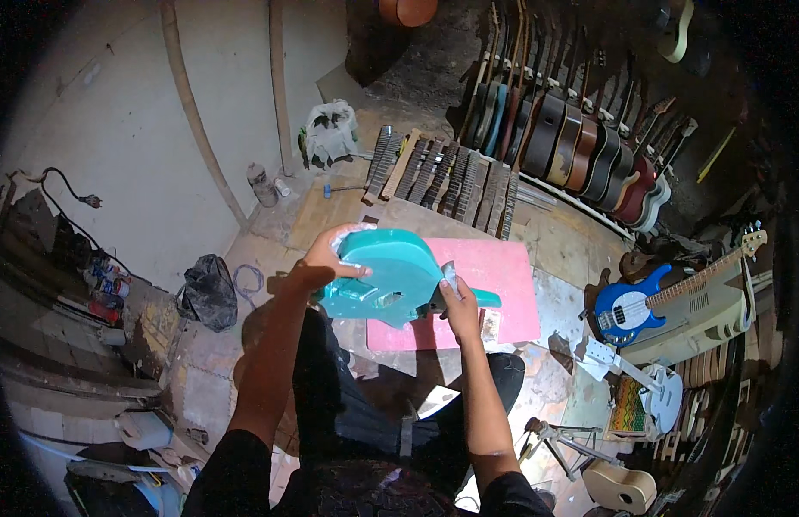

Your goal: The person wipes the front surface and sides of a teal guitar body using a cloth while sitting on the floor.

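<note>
A glossy teal electric guitar body (399, 278) is raised over a pink board (496, 265) on the floor. At its left end my left hand (338, 258) grips the edge, thumb on the flat face and whitish residue on the fingers. My right hand (459, 302) is at the body's right side, holding a small grey piece, perhaps folded sandpaper, between thumb and fingers against the edge. Cut-out cavities show in the teal face. A narrow teal part of the body juts out to the right beyond my right hand. The fingertips under the body are hidden.
Several guitar necks (438, 174) lie in a row beyond the board. Behind them a rack holds many guitars (567, 148). A blue bass guitar (632, 310) rests at the right, near a white guitar (661, 394). A black plastic bag (209, 292) lies left. A stand (561, 439) is lower right.
</note>
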`<state>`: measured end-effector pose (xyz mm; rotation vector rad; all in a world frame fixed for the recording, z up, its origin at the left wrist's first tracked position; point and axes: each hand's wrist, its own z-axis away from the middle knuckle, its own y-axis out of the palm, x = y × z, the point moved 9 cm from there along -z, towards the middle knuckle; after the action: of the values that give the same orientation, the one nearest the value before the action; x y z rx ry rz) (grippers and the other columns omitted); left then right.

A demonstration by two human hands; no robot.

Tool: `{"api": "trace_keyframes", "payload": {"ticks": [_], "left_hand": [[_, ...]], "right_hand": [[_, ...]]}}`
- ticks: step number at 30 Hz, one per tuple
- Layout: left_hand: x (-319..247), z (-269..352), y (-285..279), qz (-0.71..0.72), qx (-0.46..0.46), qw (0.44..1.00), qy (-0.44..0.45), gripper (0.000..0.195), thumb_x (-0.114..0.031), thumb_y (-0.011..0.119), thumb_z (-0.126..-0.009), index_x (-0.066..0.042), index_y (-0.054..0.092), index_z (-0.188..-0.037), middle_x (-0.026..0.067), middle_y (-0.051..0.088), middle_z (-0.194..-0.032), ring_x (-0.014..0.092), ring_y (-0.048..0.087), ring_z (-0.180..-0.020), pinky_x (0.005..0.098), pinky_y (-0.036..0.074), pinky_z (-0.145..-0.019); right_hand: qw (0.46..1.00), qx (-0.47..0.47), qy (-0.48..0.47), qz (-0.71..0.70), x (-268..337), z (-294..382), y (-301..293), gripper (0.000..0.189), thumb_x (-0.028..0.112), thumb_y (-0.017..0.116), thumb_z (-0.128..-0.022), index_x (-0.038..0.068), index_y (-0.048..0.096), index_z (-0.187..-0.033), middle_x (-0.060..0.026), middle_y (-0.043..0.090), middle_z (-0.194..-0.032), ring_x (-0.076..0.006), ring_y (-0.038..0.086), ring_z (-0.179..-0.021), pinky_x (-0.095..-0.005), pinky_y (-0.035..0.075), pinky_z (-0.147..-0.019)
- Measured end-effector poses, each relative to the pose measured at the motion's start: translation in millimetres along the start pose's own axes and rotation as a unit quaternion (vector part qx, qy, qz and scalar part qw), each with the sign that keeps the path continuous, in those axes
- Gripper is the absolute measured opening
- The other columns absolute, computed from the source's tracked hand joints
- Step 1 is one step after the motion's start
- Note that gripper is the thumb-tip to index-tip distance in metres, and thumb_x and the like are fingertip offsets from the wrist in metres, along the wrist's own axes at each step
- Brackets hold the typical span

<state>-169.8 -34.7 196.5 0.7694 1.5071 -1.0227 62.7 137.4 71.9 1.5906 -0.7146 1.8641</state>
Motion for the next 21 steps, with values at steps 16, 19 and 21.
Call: {"api": "trace_keyframes", "payload": {"ticks": [16,19,21], "left_hand": [[-15.1,-7.1,2.5,-0.103,-0.258,0.949,0.148,0.045,-0.024,0.082,-0.091,-0.001,0.067,-0.127,0.0146,0.072,-0.120,0.026,0.069,-0.111,0.0375,0.053,-0.098],[-1.1,-6.6,-8.2,-0.087,-0.257,0.955,0.122,0.040,-0.026,0.077,-0.096,-0.001,0.067,-0.125,0.0163,0.072,-0.119,0.028,0.070,-0.108,0.0377,0.053,-0.095],[8.5,-5.5,-12.7,-0.103,-0.257,0.956,0.093,0.044,-0.029,0.079,-0.094,-0.001,0.067,-0.126,0.0162,0.072,-0.118,0.028,0.070,-0.109,0.0376,0.053,-0.095]], "right_hand": [[0.997,-0.057,-0.012,-0.049,9.8,17.6,5.6,0.031,0.026,0.068,-0.104,-0.001,0.068,-0.118,-0.0048,0.069,-0.101,-0.0123,0.060,-0.094,-0.0300,0.050,-0.085],[0.996,-0.074,-0.053,0.000,9.2,16.2,7.0,0.033,0.026,0.068,-0.104,-0.002,0.068,-0.121,-0.0050,0.069,-0.102,-0.0126,0.061,-0.096,-0.0299,0.050,-0.086],[0.995,-0.074,-0.064,-0.001,4.7,13.1,7.7,0.034,0.026,0.068,-0.104,-0.002,0.067,-0.124,-0.0050,0.069,-0.104,-0.0125,0.061,-0.097,-0.0299,0.050,-0.088]]}}
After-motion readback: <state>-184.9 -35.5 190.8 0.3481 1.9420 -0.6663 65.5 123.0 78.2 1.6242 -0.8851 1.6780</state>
